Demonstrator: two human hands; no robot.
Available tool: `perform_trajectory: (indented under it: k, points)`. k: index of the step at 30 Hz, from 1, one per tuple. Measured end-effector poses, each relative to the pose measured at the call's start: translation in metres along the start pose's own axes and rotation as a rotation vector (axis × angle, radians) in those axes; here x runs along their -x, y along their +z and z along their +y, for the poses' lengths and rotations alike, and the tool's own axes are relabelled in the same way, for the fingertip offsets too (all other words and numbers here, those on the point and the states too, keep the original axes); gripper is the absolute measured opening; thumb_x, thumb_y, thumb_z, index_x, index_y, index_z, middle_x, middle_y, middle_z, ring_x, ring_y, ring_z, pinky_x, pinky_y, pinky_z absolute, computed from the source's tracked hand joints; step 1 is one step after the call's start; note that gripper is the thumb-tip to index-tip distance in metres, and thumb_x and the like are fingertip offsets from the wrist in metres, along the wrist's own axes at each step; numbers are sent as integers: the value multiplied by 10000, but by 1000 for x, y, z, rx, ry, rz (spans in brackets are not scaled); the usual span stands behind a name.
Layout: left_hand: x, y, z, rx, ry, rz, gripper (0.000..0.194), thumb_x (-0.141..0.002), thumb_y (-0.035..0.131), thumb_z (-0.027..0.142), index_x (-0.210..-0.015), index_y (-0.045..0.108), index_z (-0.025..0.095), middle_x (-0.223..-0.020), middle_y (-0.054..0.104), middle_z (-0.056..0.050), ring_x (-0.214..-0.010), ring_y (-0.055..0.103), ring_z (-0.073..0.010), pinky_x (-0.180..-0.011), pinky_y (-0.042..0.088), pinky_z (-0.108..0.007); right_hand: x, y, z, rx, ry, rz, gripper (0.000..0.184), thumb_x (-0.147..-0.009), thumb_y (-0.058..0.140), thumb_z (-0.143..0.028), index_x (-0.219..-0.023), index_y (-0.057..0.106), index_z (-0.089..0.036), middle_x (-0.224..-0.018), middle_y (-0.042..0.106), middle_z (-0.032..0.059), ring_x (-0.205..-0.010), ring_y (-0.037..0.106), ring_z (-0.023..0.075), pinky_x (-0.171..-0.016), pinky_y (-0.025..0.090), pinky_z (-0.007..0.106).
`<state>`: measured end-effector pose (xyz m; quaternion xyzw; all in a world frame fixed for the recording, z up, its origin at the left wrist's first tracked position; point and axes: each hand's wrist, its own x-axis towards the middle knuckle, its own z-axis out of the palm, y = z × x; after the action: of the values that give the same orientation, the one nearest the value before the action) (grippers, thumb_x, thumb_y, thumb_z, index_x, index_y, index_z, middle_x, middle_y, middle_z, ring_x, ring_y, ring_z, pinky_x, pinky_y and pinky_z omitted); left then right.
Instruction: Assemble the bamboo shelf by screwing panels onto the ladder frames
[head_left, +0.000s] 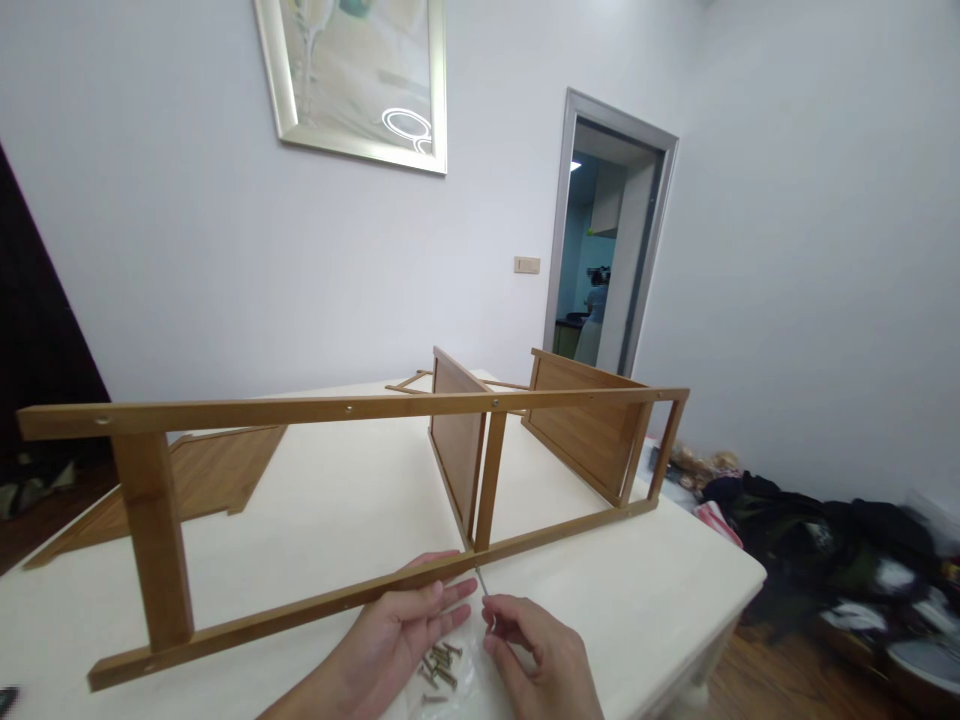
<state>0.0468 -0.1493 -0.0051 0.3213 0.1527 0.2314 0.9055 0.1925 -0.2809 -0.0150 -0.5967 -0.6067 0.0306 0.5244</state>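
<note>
A light-brown wooden shelf frame (300,408) stands on its long side on the table, with two wooden shelf panels (457,420) fixed between its rails and reaching away from me. My left hand (409,620) holds the lower rail near the middle crosspiece, fingers partly behind and partly in front of it. In my right hand (544,655) a thin metal hex key (483,583) is pinched between thumb and fingers. Its tip meets the lower rail beside my left fingertips. Several screws (442,665) lie in a clear plastic bag (469,690) below and between both hands.
The white table (675,590) carries another wooden panel (225,470) behind the frame at left. Thin wooden rails (409,383) show at the back. Dark bags and clutter (817,540) lie right of the table. A doorway (600,250) opens in the far wall.
</note>
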Motion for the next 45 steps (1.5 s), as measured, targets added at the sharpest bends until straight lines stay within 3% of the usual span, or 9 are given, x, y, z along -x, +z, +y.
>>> perform_trajectory:
  k: [6,10,13,19,23,27,31,35,45]
  points:
    - [0,-1,0,-3,-10,10,287,-813,583,88,-1089,656,124,-1111,685,-116,-1232,524,-280,-1093,353,-432,1,4,0,196,-200,106,243,-833,598,-131,-1065,585,-203,-848,673,44,-759,655,155,-695,552,234]
    - [0,-1,0,-4,-9,1,293,-805,598,91,-1091,655,121,-1120,681,-124,-1241,515,-282,-1096,348,-432,0,4,-7,247,-205,142,172,-861,579,-169,-1031,598,-192,-820,656,57,-755,639,164,-686,537,251]
    - [0,0,1,-19,-6,-3,304,-794,613,96,-1094,655,121,-1126,678,-130,-1244,512,-287,-1097,343,-436,-3,3,-13,190,-94,154,80,-878,569,-234,-905,634,-196,-755,648,40,-689,620,154,-647,511,240]
    - [0,3,1,-23,10,8,295,-784,614,91,-1070,669,140,-1117,684,-105,-1225,531,-278,-1091,345,-429,-16,-5,-16,-214,355,61,357,-878,528,-467,-710,638,-172,-591,592,0,-558,541,127,-526,437,213]
    - [1,4,1,-10,6,13,295,-777,609,71,-1058,672,135,-1110,686,-100,-1217,539,-275,-1087,352,-426,-20,-8,-12,-380,428,19,386,-805,593,-543,-754,645,-164,-610,590,0,-563,535,130,-543,448,227]
    - [2,6,2,-5,-2,19,289,-781,603,67,-1055,669,130,-1130,680,-103,-1225,532,-275,-1086,355,-422,-15,-6,-9,-367,379,127,340,-782,646,-507,-876,651,-180,-699,627,20,-649,585,152,-600,487,235]
    - [1,5,3,-10,-7,24,287,-778,608,69,-1053,669,125,-1128,681,-117,-1226,530,-284,-1086,354,-431,-7,-1,-10,-269,285,177,257,-809,638,-454,-798,654,-197,-714,649,20,-688,608,156,-650,499,220]
    - [0,4,2,-14,-5,26,288,-778,623,83,-1060,668,120,-1135,678,-131,-1234,522,-289,-1088,353,-430,-2,4,-10,-154,186,244,243,-822,625,-453,-840,665,-214,-721,666,21,-671,620,153,-668,514,221]
    - [0,2,1,-34,-8,16,300,-783,628,104,-1078,656,144,-1151,669,-120,-1243,514,-273,-1092,342,-428,2,12,-3,150,-123,377,107,-887,562,-297,-917,628,-218,-710,631,42,-639,603,162,-561,512,260]
